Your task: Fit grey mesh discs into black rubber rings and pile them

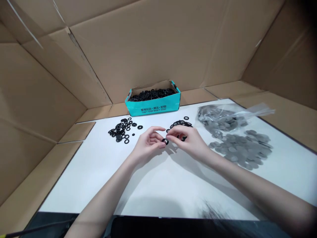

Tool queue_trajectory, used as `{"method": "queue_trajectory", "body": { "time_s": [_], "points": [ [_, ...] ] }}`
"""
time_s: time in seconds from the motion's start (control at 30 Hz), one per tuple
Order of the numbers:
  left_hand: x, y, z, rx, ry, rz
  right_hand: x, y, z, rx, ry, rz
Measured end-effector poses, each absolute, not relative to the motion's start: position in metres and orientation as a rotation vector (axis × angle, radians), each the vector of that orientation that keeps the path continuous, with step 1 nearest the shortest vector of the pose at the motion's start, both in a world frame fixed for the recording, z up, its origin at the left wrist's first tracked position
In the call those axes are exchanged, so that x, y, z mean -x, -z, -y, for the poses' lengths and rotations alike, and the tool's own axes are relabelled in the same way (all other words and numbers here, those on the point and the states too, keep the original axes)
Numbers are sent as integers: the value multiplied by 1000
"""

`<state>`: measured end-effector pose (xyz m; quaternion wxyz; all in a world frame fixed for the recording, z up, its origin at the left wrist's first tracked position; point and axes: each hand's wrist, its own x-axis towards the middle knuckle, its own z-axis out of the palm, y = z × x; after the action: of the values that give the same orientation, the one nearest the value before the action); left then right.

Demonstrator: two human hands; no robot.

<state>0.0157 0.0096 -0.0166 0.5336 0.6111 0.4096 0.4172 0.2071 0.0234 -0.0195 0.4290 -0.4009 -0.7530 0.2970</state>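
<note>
My left hand [148,143] and my right hand [188,140] meet over the middle of the white table [158,185]. Between their fingertips they pinch one small black rubber ring [165,141]. Left of the hands lies a loose pile of black rings [122,130]. Just behind my right hand sits a second, smaller pile of black rings [182,124]. To the right, grey round discs [241,148] are spread on the table.
A teal cardboard box [153,105] full of black rings stands at the back. A clear plastic bag [223,117] with more grey discs lies at the back right. Brown cardboard walls [49,99] enclose the table on three sides.
</note>
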Motion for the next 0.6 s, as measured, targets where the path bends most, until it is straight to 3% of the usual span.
{"method": "queue_trajectory", "body": {
  "time_s": [0.6],
  "points": [
    [-28,25,-2,-1409,-1050,-903,-214,35,-8,813,-563,1862]
  ]
}}
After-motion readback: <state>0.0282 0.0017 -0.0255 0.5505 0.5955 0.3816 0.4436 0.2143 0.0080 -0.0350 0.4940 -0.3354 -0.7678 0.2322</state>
